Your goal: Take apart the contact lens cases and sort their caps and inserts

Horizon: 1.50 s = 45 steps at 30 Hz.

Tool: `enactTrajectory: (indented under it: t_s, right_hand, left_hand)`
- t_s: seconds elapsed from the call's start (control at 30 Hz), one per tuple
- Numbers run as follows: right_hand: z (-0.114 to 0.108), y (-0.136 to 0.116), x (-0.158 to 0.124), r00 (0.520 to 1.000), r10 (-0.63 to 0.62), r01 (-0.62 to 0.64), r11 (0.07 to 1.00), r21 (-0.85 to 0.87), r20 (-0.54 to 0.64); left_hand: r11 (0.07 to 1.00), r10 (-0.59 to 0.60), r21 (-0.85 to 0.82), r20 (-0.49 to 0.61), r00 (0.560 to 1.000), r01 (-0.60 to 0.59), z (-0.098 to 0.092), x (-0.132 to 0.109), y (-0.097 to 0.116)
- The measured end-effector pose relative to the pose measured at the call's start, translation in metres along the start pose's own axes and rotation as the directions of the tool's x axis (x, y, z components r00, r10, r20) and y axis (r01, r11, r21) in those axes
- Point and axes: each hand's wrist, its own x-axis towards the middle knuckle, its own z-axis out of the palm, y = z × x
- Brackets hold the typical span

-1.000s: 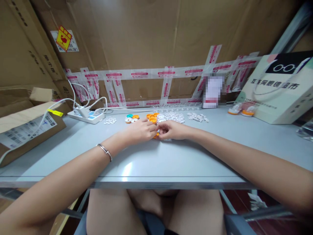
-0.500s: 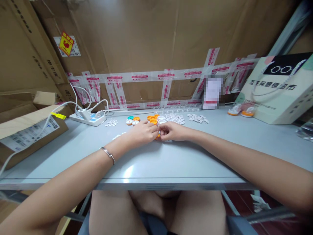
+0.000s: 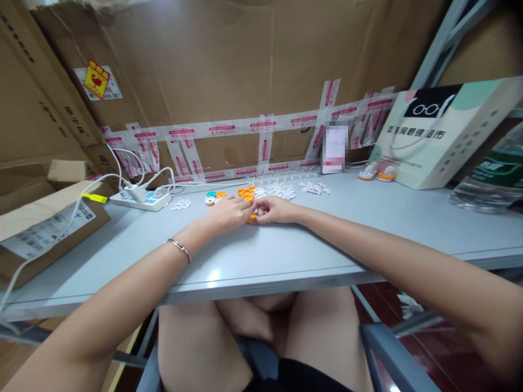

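Observation:
My left hand (image 3: 232, 211), below a wrist with a silver bracelet (image 3: 178, 249), is bent over small round parts; what its fingers hold is hidden. My right hand (image 3: 273, 209) is closed in a pinch and meets the left fingertips; anything between its fingers is too small to name. An orange part (image 3: 251, 219) shows just under the fingertips. Behind the hands lie orange rings (image 3: 246, 193) and a heap of small white pieces (image 3: 281, 190). Left of them are a teal ring (image 3: 211, 194), another orange ring (image 3: 220, 194) and a white-and-orange one (image 3: 210, 201).
A power strip (image 3: 141, 200) with cables and an open cardboard box (image 3: 49, 228) are at the left. Small white rings (image 3: 181, 204) lie nearby. At the right stand a phone (image 3: 335, 147), orange-and-white pieces (image 3: 386, 173), a paper bag (image 3: 425, 136) and a plastic bottle (image 3: 490, 174).
The view has turned to the right, bringing more of the bottle into sight. Both hands stay together at the round parts, with little visible change in their fingers.

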Motion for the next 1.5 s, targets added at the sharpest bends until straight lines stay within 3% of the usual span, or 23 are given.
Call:
enactTrajectory:
  t_s: [0.33, 0.57, 0.77, 0.93, 1.1, 1.2, 1.27, 1.3, 1.37, 1.4, 1.43, 1.5]
  right_hand:
    - [0.0, 0.005, 0.002, 1.0, -0.031, 0.031, 1.0, -0.003, -0.001]
    - [0.0, 0.004, 0.002, 0.999, -0.035, 0.035, 0.999, -0.015, -0.002]
    - [0.001, 0.001, 0.0, 1.0, -0.024, 0.024, 0.999, -0.023, -0.01]
    - [0.001, 0.002, 0.0, 1.0, -0.01, 0.01, 1.0, -0.021, -0.014]
    - [0.002, -0.001, -0.002, 1.0, 0.016, -0.017, 0.998, -0.053, -0.023]
    - [0.002, -0.003, -0.003, 0.999, 0.033, -0.033, 0.999, -0.04, -0.011]
    - [0.001, -0.003, -0.003, 0.999, 0.032, -0.032, 0.999, -0.026, 0.0]
    - [0.001, -0.002, -0.003, 1.0, 0.03, -0.03, 0.999, -0.021, 0.005]
    - [0.001, 0.0, -0.003, 1.0, 0.028, -0.028, 0.999, -0.016, 0.01]
    - [0.001, 0.001, -0.003, 1.0, 0.027, -0.027, 1.0, -0.015, 0.014]
    - [0.0, 0.002, -0.002, 0.999, 0.026, -0.025, 1.0, -0.013, 0.019]
    - [0.0, 0.004, -0.002, 0.999, 0.018, -0.018, 1.0, -0.012, 0.027]
  left_hand:
    - [0.993, -0.022, -0.115, 0.009, 1.0, 0.023, 0.0, 0.001, -0.001]
    - [0.951, -0.112, -0.289, 0.022, 0.993, 0.114, -0.002, 0.001, -0.001]
    - [0.776, -0.301, -0.568, 0.045, 0.952, 0.273, 0.005, -0.001, -0.001]
    - [0.649, -0.403, -0.684, 0.065, 0.913, 0.335, 0.014, 0.0, 0.001]
    - [0.545, -0.462, -0.707, 0.194, 0.865, 0.45, -0.004, -0.009, -0.023]
    - [0.543, -0.459, -0.584, 0.395, 0.796, 0.604, -0.023, -0.035, -0.059]
    - [0.533, -0.466, -0.442, 0.558, 0.687, 0.721, -0.03, -0.061, -0.084]
    - [0.515, -0.476, -0.363, 0.633, 0.611, 0.776, -0.03, -0.074, -0.094]
    - [0.488, -0.459, -0.227, 0.755, 0.468, 0.843, -0.025, -0.097, -0.111]
    - [0.475, -0.427, -0.195, 0.802, 0.418, 0.858, -0.02, -0.106, -0.117]
    - [0.463, -0.392, -0.191, 0.832, 0.393, 0.866, -0.014, -0.113, -0.122]
    - [0.443, -0.343, -0.217, 0.855, 0.388, 0.87, -0.004, -0.12, -0.126]
